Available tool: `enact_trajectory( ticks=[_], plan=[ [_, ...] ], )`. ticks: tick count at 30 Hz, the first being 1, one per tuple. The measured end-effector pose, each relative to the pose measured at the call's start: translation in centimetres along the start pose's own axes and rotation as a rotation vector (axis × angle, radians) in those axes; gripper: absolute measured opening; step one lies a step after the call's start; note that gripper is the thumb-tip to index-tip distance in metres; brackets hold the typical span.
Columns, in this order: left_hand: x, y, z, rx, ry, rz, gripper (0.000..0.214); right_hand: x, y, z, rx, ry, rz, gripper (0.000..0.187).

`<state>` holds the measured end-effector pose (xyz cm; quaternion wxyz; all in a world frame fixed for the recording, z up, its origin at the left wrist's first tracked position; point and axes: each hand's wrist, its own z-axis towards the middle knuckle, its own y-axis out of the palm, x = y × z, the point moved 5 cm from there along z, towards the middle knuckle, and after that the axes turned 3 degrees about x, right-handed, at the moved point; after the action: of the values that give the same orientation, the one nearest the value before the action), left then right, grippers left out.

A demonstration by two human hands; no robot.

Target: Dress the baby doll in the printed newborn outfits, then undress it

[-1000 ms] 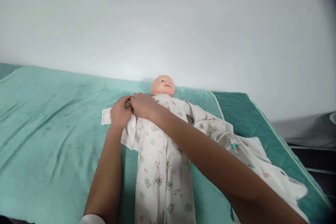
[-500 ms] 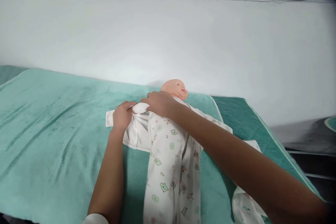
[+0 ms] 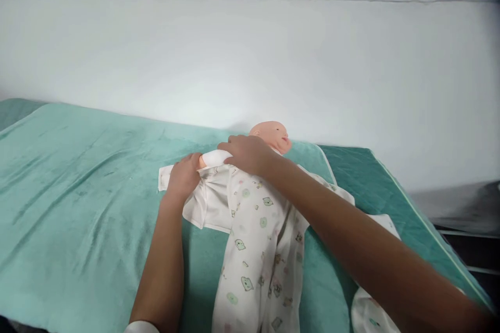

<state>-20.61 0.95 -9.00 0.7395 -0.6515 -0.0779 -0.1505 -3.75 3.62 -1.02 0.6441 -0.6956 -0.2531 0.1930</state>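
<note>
A baby doll (image 3: 269, 132) lies on its back, its head turned to the right, dressed in white clothes (image 3: 253, 229) printed with small green figures. My left hand (image 3: 183, 177) is closed round the doll's arm, and a strip of its skin shows beside my fingers. A plain white sleeve (image 3: 216, 157) covers the arm from there up. My right hand (image 3: 250, 153) grips that sleeve near the shoulder, thumb below and fingers above. The garment's open front flap (image 3: 213, 203) is spread out beneath the arm, on the left side. My right forearm hides part of the doll's chest.
A light green towel (image 3: 86, 192) covers the surface, with a darker green cover (image 3: 351, 166) at the right. Another printed white cloth (image 3: 373, 315) lies at the lower right, partly behind my forearm. A white wall (image 3: 234, 62) stands behind.
The doll's head and body sit slightly further right in view. A strip of the doll's arm now shows between my left hand and the sleeve. Both hands keep their hold.
</note>
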Motion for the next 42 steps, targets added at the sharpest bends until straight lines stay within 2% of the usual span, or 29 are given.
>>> enact_trajectory(
  ticks=[4,6,10,13,15,18,19,21,23,28,32,34,36,39,42],
  plan=[
    [1.2,0.7,0.3,0.021,0.061,0.066,0.032,-2.1,1.3,1.9,-0.034,-0.037,0.03,0.026],
    [1.6,1.0,0.5,0.03,0.059,0.074,0.03,-2.9,1.6,2.5,-0.029,-0.037,0.046,0.026],
    [1.7,1.4,0.7,0.02,0.028,0.09,0.032,-2.7,1.3,1.0,0.044,-0.01,0.093,0.028],
    [1.3,1.1,0.6,0.032,0.019,0.114,0.026,-0.5,0.7,-2.9,0.286,0.084,0.296,0.032],
    [0.8,0.9,0.5,0.039,0.003,0.125,0.026,2.0,1.6,-6.6,0.492,0.235,0.469,0.036],
    [0.0,0.6,0.4,0.027,-0.03,0.135,0.027,6.1,5.7,-11.9,0.756,0.567,0.576,0.036],
    [-0.3,0.5,0.3,0.02,-0.041,0.138,0.027,7.1,7.4,-13.0,0.793,0.654,0.565,0.037],
    [-0.5,0.4,0.3,0.015,-0.06,0.145,0.027,8.1,10.4,-13.7,0.748,0.698,0.527,0.042],
    [-0.6,0.4,0.3,0.014,-0.074,0.152,0.028,8.4,12.1,-13.5,0.706,0.722,0.464,0.047],
    [-0.6,0.9,0.6,-0.051,-0.085,0.121,0.03,8.9,12.0,-12.4,0.591,0.758,0.367,0.044],
    [-0.3,0.7,0.7,-0.071,-0.106,0.069,0.041,11.1,12.0,-13.5,0.613,0.91,0.446,0.045],
    [0.7,-0.1,0.5,-0.046,-0.088,-0.036,0.051,11.8,12.3,-13.9,0.626,0.935,0.473,0.045],
    [2.7,-1.4,-0.2,0.007,-0.03,-0.201,0.056,11.8,12.4,-14.0,0.624,0.905,0.476,0.044],
    [7.4,-2.9,-1.8,0.016,0.098,-0.388,0.046,11.2,12.2,-13.8,0.595,0.871,0.474,0.042],
    [13.2,-2.9,-2.7,-0.052,0.297,-0.405,0.036,10.7,12.0,-13.8,0.568,0.865,0.466,0.039]
  ],
)
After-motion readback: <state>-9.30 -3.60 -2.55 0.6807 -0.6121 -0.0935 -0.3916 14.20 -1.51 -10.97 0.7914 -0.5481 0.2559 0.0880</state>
